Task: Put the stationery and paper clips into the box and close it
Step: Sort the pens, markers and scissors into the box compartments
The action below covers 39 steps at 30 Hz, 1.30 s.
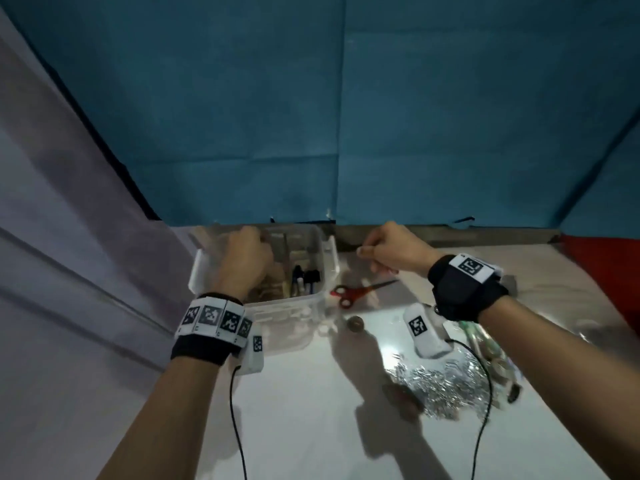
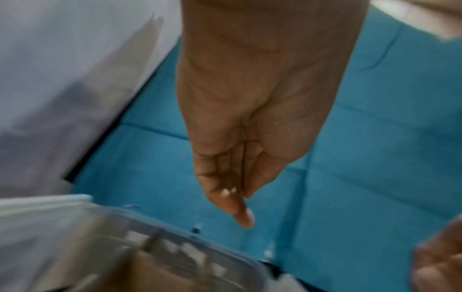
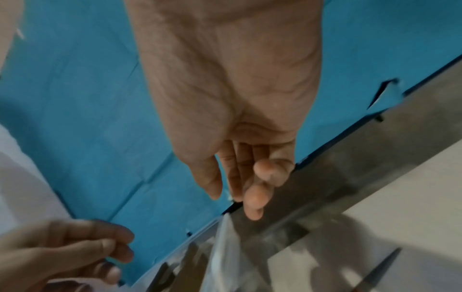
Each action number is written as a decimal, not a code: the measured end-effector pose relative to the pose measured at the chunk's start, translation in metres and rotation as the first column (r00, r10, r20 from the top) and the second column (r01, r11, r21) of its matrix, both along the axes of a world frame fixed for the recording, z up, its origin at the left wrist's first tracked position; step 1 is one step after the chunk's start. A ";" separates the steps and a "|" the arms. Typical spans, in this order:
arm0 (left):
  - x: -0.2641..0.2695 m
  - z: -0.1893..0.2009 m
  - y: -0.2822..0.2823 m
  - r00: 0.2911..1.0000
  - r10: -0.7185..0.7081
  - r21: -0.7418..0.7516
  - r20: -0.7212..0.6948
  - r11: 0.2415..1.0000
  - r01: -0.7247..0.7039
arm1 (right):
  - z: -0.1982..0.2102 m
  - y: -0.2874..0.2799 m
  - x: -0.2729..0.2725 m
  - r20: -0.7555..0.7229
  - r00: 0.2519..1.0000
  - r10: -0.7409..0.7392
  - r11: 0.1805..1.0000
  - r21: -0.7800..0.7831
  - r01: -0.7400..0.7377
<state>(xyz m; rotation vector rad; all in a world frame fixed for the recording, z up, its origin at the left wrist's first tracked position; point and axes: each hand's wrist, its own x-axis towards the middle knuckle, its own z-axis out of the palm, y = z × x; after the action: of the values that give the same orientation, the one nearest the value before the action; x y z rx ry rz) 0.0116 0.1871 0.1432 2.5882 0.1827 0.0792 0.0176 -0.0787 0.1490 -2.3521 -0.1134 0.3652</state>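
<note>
While the left hand [image 1: 242, 261] is hovering over the open box [image 1: 294, 306], fingers loosely relaxed and grasping nothing, the right hand [image 1: 388, 252] is hanging beside the box's right wall, its grip released too. Red scissors [image 1: 353, 294] are lying on the surface [image 1: 311, 410] just below that right hand, long axis running left to right, handles toward the box. Paper clips [image 1: 446, 382] are sitting heaped nearer the person, well apart from the box, with nothing blocking the reach.
</note>
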 end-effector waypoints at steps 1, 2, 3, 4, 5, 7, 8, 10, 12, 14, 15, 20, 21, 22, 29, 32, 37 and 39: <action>-0.001 0.002 -0.023 0.997 -0.071 -0.027 0.034 0.997 0.072 | 0.003 -0.015 -0.002 -0.006 1.000 -0.004 1.000 -0.006 0.004; -0.004 0.007 -0.046 0.987 -0.146 -0.062 0.059 0.987 0.150 | 0.005 -0.030 -0.004 -0.016 1.000 -0.006 1.000 -0.018 0.006; -0.007 0.008 -0.070 0.973 -0.220 -0.105 0.071 0.968 0.227 | 0.006 -0.046 -0.005 -0.032 0.999 -0.011 0.999 -0.036 0.010; -0.012 0.010 -0.094 0.954 -0.291 -0.152 0.074 0.942 0.299 | 0.005 -0.062 -0.006 -0.053 0.998 -0.020 0.998 -0.054 0.017; -0.016 0.007 -0.115 0.932 -0.356 -0.185 0.068 0.913 0.363 | 0.002 -0.079 -0.007 -0.075 0.997 -0.035 0.997 -0.069 0.030; -0.023 -0.006 -0.155 0.895 -0.446 -0.237 0.009 0.869 0.435 | -0.007 -0.114 -0.010 -0.129 0.988 -0.084 0.994 -0.083 0.073; -0.025 -0.017 -0.172 0.878 -0.477 -0.259 -0.036 0.853 0.453 | -0.013 -0.131 -0.012 -0.159 0.981 -0.113 0.992 -0.081 0.101; -0.029 -0.037 -0.203 0.838 -0.533 -0.291 -0.113 0.825 0.485 | -0.028 -0.162 -0.016 -0.222 0.960 -0.171 0.984 -0.082 0.156; -0.030 -0.060 -0.226 0.811 -0.556 -0.313 -0.184 0.815 0.488 | -0.046 -0.185 -0.022 -0.266 0.939 -0.218 0.974 -0.123 0.191; -0.029 -0.081 -0.245 0.798 -0.551 -0.335 -0.244 0.820 0.463 | -0.067 -0.200 -0.026 -0.300 0.922 -0.245 0.964 -0.173 0.200; -0.029 -0.089 -0.254 0.793 -0.548 -0.347 -0.267 0.822 0.452 | -0.077 -0.205 -0.027 -0.309 0.916 -0.257 0.959 -0.200 0.201; -0.021 -0.123 -0.300 0.755 -0.560 -0.361 -0.340 0.820 0.445 | -0.125 -0.217 -0.025 -0.279 0.909 -0.310 0.929 -0.294 0.227; -0.018 -0.127 -0.309 0.759 -0.547 -0.343 -0.354 0.831 0.439 | -0.132 -0.219 -0.023 -0.259 0.916 -0.308 0.923 -0.315 0.221; -0.015 -0.133 -0.318 0.766 -0.529 -0.322 -0.365 0.844 0.429 | -0.139 -0.220 -0.022 -0.237 0.922 -0.306 0.915 -0.339 0.217; -0.018 -0.160 -0.363 0.811 -0.330 -0.181 -0.482 0.944 0.277 | -0.173 -0.217 -0.025 -0.112 0.943 -0.312 0.872 -0.428 0.238; -0.023 -0.168 -0.369 0.812 -0.286 -0.158 -0.509 0.958 0.238 | -0.183 -0.217 -0.025 -0.084 0.949 -0.303 0.869 -0.432 0.239; -0.022 -0.170 -0.357 0.736 -0.289 -0.120 -0.613 0.954 0.274 | -0.188 -0.228 -0.022 0.005 0.947 -0.321 0.891 -0.336 0.304; -0.018 -0.166 -0.350 0.751 -0.284 -0.084 -0.596 0.952 0.294 | -0.190 -0.232 -0.021 0.043 0.945 -0.325 0.885 -0.339 0.320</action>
<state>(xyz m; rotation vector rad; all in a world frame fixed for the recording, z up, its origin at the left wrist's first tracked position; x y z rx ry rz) -0.0066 -0.1633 -0.0233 2.5344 0.0012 -0.8767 -0.0035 -0.3112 -0.0410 -2.6503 0.3778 0.2518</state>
